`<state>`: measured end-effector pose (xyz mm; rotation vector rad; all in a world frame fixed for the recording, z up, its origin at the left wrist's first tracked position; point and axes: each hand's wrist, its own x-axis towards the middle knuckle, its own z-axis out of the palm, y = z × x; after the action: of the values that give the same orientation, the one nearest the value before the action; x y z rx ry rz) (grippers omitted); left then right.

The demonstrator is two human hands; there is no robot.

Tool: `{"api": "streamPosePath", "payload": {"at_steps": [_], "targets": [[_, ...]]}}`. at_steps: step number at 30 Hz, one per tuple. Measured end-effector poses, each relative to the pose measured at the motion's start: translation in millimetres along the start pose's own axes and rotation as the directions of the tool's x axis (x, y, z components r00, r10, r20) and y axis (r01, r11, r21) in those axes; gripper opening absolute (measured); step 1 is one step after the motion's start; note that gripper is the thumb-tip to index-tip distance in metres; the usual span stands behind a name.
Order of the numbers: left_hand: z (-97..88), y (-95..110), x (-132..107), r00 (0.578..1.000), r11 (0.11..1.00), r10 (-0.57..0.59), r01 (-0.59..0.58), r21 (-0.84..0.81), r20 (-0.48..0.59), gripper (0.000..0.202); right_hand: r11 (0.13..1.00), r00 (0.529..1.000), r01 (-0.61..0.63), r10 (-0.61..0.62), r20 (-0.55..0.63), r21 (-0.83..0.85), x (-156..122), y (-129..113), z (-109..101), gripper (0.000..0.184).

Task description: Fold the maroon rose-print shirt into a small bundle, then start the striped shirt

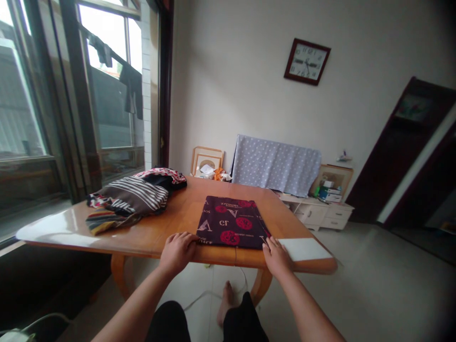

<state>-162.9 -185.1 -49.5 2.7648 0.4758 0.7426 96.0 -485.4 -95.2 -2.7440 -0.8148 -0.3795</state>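
Observation:
A dark purple folded garment [231, 223] with pale letters and red round prints lies flat near the front edge of the wooden table [178, 209]. At its near left corner, my left hand [180, 251] has its fingers closed over the fabric edge. My right hand [277, 256] grips the near right corner in the same way, with the thumb mostly hidden. Whether the fabric is lifted at the corners is too small to tell.
A pile of clothes, with a brown and white striped top [138, 192], sits on the table's left. A pale sheet [302, 249] lies at the right end. Beyond stand a white cabinet [317, 216] and a dotted grey cloth [274, 164]. A window [114, 85] is on the left.

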Motion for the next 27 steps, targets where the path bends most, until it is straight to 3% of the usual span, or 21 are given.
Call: {"api": "streamPosePath", "payload": {"at_steps": [12,17,21,23,27], "targets": [[3.7,-2.1,-3.3,1.0,0.999,-0.022,0.022,0.027,-0.002,0.028,0.998,1.0,-0.001,0.002,-0.012,0.068,1.8,-0.7,2.8,0.052],[2.6,-5.8,-0.5,0.999,0.999,-0.042,0.042,0.022,0.026,0.03,0.957,1.0,0.01,-0.007,-0.013,0.289,8.9,11.6,-6.0,0.048],[-0.9,-6.8,5.2,0.997,0.999,-0.041,0.04,0.01,0.07,0.029,0.894,0.985,-0.091,0.146,-0.094,0.439,7.8,29.2,-20.6,0.044],[-1.4,-5.4,8.2,0.997,1.0,-0.019,0.018,0.011,0.079,0.029,0.9,0.975,-0.096,0.171,-0.142,0.424,4.4,34.7,-29.0,0.041],[2.1,0.6,14.9,0.995,0.998,0.06,-0.06,-0.01,0.082,0.028,0.957,0.985,-0.006,0.056,-0.163,0.29,-2.3,31.5,-45.7,0.029]]}}
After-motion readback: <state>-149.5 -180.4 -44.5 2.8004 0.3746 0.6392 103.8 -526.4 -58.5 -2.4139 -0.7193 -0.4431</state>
